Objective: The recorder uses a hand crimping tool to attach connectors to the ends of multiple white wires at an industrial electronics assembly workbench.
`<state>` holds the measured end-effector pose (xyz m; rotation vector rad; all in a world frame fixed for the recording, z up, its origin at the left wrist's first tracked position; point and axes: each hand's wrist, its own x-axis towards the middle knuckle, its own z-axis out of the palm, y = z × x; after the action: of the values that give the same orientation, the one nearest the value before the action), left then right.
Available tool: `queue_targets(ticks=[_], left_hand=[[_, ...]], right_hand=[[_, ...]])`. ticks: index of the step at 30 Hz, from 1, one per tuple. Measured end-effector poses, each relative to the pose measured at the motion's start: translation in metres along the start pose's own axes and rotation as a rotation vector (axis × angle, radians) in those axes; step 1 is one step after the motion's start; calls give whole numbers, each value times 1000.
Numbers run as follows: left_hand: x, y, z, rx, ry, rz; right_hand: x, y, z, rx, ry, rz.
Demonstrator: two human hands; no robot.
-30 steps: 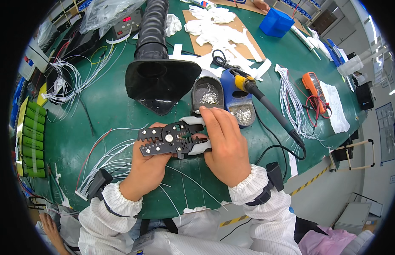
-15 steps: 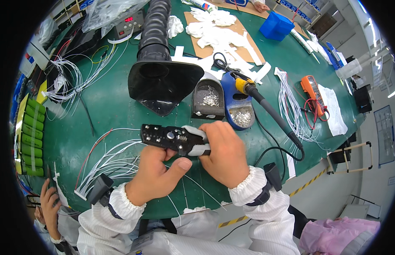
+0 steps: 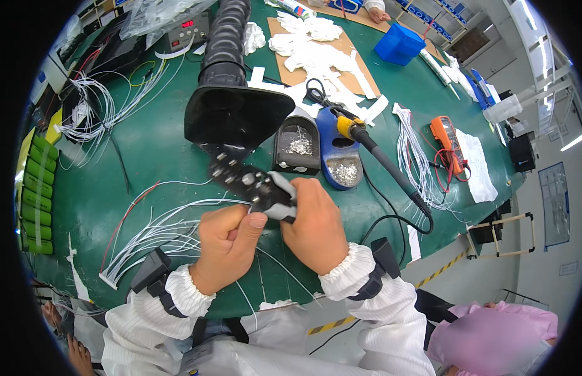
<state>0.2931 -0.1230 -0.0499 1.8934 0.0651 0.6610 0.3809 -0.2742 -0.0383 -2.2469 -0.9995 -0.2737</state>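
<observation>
My right hand (image 3: 317, 229) is wrapped round the grey-and-black handles of a wire stripper (image 3: 261, 187), whose dark head points up and left, just below the black fume-extractor hood (image 3: 237, 119). Close beside the tool's lower edge, my left hand (image 3: 228, 247) is closed, thumb pressed against the forefinger, pinching a thin white wire. Whether that wire lies between the jaws cannot be made out. To the left a bundle of white wires (image 3: 156, 233), with one red among them, fans out from a white connector (image 3: 108, 281) on the green table. Loose wire ends hang below my left hand.
Beyond my hands stand a solder-tip cleaner (image 3: 297, 147) and a soldering iron (image 3: 391, 160) in its blue holder (image 3: 341, 150). Right lie another wire bundle (image 3: 407, 150) and an orange multimeter (image 3: 445, 138). Green battery cells (image 3: 39, 197) line the left edge. Other people's hands show at the rim.
The wire stripper's head has tilted, and it sits nearer the hood. My left thumb, stretched out before, now presses on the forefinger. The whole view has shifted slightly.
</observation>
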Motion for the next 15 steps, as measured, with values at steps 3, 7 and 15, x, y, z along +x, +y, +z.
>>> queue_targets(ticks=[3, 7, 15], left_hand=[[2, -2, 0, -227, -152, -61], [22, 14, -19, -666, -387, -664], [31, -13, 7, 452, -331, 182]], right_hand=[[5, 8, -3, 333, -2, 394], [16, 21, -16, 402, 68, 532], [15, 33, -10, 535, 81, 568]])
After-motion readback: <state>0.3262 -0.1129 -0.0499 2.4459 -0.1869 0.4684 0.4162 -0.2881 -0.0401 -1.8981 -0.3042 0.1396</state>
